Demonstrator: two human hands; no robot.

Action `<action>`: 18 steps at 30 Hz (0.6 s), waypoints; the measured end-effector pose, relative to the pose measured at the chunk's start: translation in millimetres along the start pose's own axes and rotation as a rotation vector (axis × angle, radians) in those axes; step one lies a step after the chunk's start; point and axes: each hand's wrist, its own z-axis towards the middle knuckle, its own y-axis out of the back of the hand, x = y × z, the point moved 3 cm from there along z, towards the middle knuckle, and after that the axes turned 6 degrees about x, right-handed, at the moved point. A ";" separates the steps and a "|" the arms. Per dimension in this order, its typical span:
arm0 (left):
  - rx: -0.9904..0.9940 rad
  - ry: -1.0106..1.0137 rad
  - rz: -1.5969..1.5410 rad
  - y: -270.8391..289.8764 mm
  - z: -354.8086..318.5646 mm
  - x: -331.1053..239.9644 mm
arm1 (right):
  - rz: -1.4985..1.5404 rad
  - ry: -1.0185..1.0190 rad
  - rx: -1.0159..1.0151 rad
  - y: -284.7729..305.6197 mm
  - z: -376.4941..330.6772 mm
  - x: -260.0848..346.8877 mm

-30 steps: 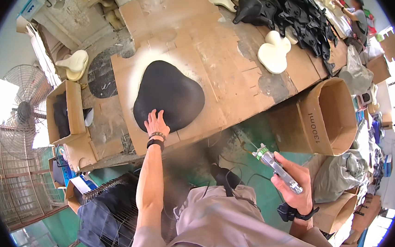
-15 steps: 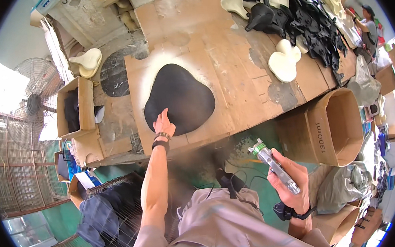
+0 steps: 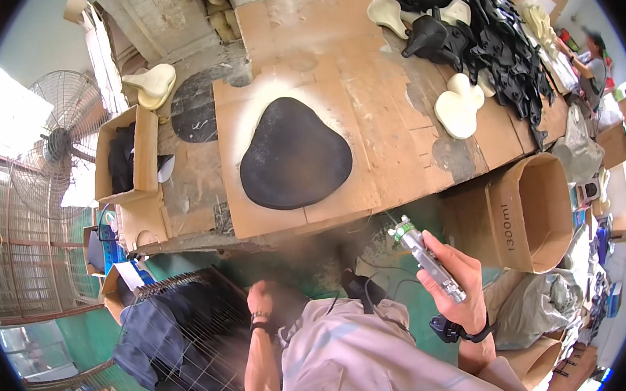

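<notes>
- silver and green, the spray gun is grasped in our right hand, fingers wrapped round its body, nozzle end pointing away from us toward the table edge.
- our left hand hangs in front of the table, clear of the work and near the wire rack; it is curled and blurred, so we cannot tell whether it holds anything.
- dark fabric pieces drape over that rack.
- on the cardboard sheet over the table, the black saddle-shaped pad lies flat, broad end toward us, narrow end away, touched by neither hand. a pale overspray halo rings its far end.
- we judge the step in hand to be a coating pass on this pad; the next move seems to call for a firm hold on the gun and a free left hand for handling the pad by its edge, off any wet face.
- beyond, at the right, we have cream foam saddle cores beside a heap of black saddle shells.
</notes>
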 end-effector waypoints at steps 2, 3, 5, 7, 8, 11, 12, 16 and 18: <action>0.143 0.316 -0.014 -11.9 -31.2 47.4 | -0.013 0.010 -0.029 0.0 -2.1 3.7; 0.156 0.415 0.102 -19.7 -45.2 66.2 | -0.024 0.010 -0.029 0.3 -4.4 5.0; 0.277 0.568 0.027 -35.8 -83.9 121.4 | -0.033 -0.024 0.000 1.9 -9.7 7.3; 0.393 0.556 -0.055 -47.8 -101.5 174.7 | -0.010 -0.039 0.072 11.3 -22.9 7.3; 0.385 0.608 -0.148 -51.5 -106.6 169.9 | -0.017 -0.042 0.109 11.3 -28.9 9.8; 0.304 0.804 -0.555 -51.9 -118.5 142.8 | -0.008 -0.057 0.099 7.0 -30.6 15.0; 0.279 0.830 -0.622 -51.2 -117.0 134.1 | -0.020 -0.048 0.072 4.6 -29.7 15.9; 0.221 0.578 -0.399 -43.0 -80.8 140.1 | 0.016 -0.088 0.034 7.0 -29.5 17.4; 0.212 0.398 -0.391 -49.2 -54.0 150.1 | 0.002 -0.071 0.121 9.8 -32.6 21.6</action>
